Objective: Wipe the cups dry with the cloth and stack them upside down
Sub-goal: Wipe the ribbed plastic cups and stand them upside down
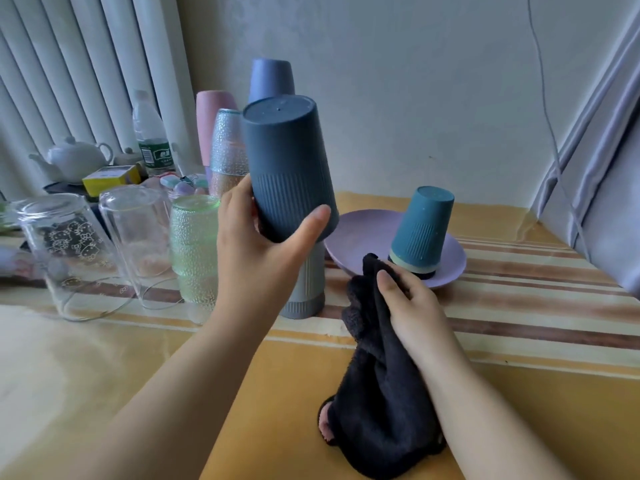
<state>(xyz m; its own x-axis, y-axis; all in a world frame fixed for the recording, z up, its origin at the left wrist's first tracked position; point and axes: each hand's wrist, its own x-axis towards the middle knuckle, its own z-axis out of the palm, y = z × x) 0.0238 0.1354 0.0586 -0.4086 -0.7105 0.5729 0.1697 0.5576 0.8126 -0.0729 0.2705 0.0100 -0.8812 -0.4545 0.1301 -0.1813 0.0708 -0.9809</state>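
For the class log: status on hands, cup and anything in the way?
Left hand grips dark cup, upside down, over grey cup. Right hand holds cloth. Nothing in the way.

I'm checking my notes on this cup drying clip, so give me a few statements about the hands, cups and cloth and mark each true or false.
1. The left hand grips the dark blue cup upside down. True.
2. The right hand is empty. False: it holds the dark cloth.
3. The teal cup stands on the purple plate. True.
4. The teal cup is mouth up. False: it is upside down, atop other cups.
5. The clear glasses lie to the right of the plate. False: they are left.
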